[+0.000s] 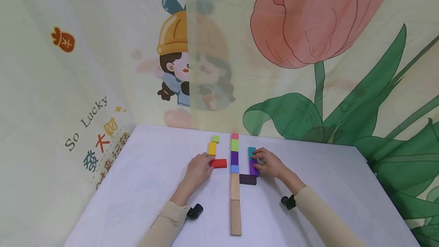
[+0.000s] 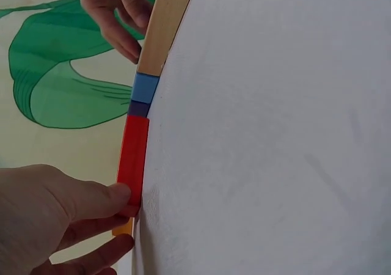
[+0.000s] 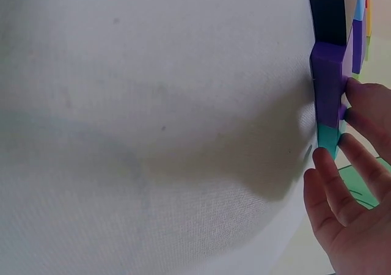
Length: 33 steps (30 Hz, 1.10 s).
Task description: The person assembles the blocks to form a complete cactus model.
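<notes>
My left hand [image 1: 200, 169] pinches the left end of a red block [image 1: 219, 163] lying crosswise on the table; in the left wrist view its thumb [image 2: 116, 195] lies on the block. Just beyond stand a yellow block [image 1: 212, 148] and a small green block [image 1: 215, 139]. On the other side, my right hand [image 1: 271, 162] touches a teal block [image 1: 252, 152] and a purple block [image 1: 253, 167] set end to end, its fingers loosely spread. A black block [image 1: 248, 179] extends sideways from the purple block's near end to the middle column.
Down the middle runs a straight column of blocks: pink [image 1: 234, 136], light green [image 1: 234, 145], dark purple [image 1: 234, 158], blue [image 1: 234, 169], then two long wooden blocks [image 1: 235, 216]. A white cloth covers the table [image 1: 137, 201]. A printed curtain [image 1: 219, 48] rises behind its far edge.
</notes>
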Each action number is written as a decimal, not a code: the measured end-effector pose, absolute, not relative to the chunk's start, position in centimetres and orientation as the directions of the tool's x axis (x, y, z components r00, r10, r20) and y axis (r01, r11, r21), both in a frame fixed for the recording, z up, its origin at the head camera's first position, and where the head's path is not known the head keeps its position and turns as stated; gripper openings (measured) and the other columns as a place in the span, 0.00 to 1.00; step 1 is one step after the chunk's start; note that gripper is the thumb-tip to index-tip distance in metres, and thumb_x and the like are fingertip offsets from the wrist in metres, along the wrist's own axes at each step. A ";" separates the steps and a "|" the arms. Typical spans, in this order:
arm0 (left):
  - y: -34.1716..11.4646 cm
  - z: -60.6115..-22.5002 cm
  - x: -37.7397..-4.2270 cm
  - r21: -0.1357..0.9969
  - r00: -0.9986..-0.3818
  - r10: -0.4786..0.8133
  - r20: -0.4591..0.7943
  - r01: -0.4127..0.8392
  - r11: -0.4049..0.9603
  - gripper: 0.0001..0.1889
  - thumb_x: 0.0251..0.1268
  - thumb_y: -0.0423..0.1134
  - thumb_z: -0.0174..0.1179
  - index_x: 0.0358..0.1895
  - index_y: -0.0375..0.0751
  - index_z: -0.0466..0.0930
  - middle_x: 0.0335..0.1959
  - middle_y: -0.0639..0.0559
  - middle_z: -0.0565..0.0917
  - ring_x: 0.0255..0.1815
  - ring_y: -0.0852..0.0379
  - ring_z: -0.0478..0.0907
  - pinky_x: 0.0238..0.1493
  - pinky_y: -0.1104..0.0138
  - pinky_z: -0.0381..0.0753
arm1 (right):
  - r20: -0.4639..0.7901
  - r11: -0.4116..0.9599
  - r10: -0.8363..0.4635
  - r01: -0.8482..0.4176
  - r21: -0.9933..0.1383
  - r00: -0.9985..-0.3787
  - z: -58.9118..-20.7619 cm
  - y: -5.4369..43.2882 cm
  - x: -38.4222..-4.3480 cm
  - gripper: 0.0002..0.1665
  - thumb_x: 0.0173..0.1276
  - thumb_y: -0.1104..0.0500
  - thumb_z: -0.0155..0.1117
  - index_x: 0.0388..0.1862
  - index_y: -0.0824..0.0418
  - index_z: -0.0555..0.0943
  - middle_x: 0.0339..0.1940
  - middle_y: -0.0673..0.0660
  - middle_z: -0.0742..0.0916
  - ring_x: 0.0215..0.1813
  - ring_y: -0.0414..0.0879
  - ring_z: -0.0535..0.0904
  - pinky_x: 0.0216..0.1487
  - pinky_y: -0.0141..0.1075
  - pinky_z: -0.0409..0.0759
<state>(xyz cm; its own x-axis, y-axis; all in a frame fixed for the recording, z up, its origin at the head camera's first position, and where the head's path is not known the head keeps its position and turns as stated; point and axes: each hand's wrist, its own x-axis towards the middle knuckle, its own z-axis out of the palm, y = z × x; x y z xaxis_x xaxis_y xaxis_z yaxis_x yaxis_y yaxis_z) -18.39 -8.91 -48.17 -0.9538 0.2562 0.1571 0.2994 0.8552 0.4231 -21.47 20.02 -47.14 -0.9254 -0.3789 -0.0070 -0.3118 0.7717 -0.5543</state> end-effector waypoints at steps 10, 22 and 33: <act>-8.3 -47.7 -19.2 0.410 -0.939 0.316 0.137 0.344 0.845 0.16 0.58 0.34 0.67 0.50 0.42 0.84 0.45 0.48 0.85 0.42 0.54 0.78 0.45 0.64 0.80 | -0.006 0.774 -0.380 -0.315 -0.549 -0.925 -47.0 20.1 -21.5 0.18 0.62 0.63 0.68 0.50 0.66 0.84 0.59 0.62 0.80 0.64 0.62 0.74 0.65 0.55 0.73; -7.9 -47.6 -19.2 0.411 -0.928 0.343 0.143 0.371 0.833 0.15 0.57 0.33 0.67 0.49 0.41 0.85 0.43 0.48 0.86 0.40 0.53 0.77 0.44 0.63 0.80 | -0.013 0.769 -0.375 -0.304 -0.562 -0.927 -47.1 20.2 -21.5 0.18 0.62 0.63 0.68 0.51 0.65 0.84 0.59 0.62 0.80 0.63 0.61 0.75 0.63 0.54 0.75; -8.0 -47.5 -19.2 0.404 -0.933 0.321 0.162 0.359 0.841 0.14 0.57 0.37 0.66 0.48 0.42 0.85 0.43 0.49 0.85 0.40 0.54 0.77 0.42 0.64 0.79 | -0.032 0.785 -0.358 -0.282 -0.552 -0.933 -47.3 20.0 -21.5 0.18 0.62 0.62 0.68 0.51 0.64 0.84 0.60 0.60 0.79 0.66 0.61 0.73 0.65 0.54 0.74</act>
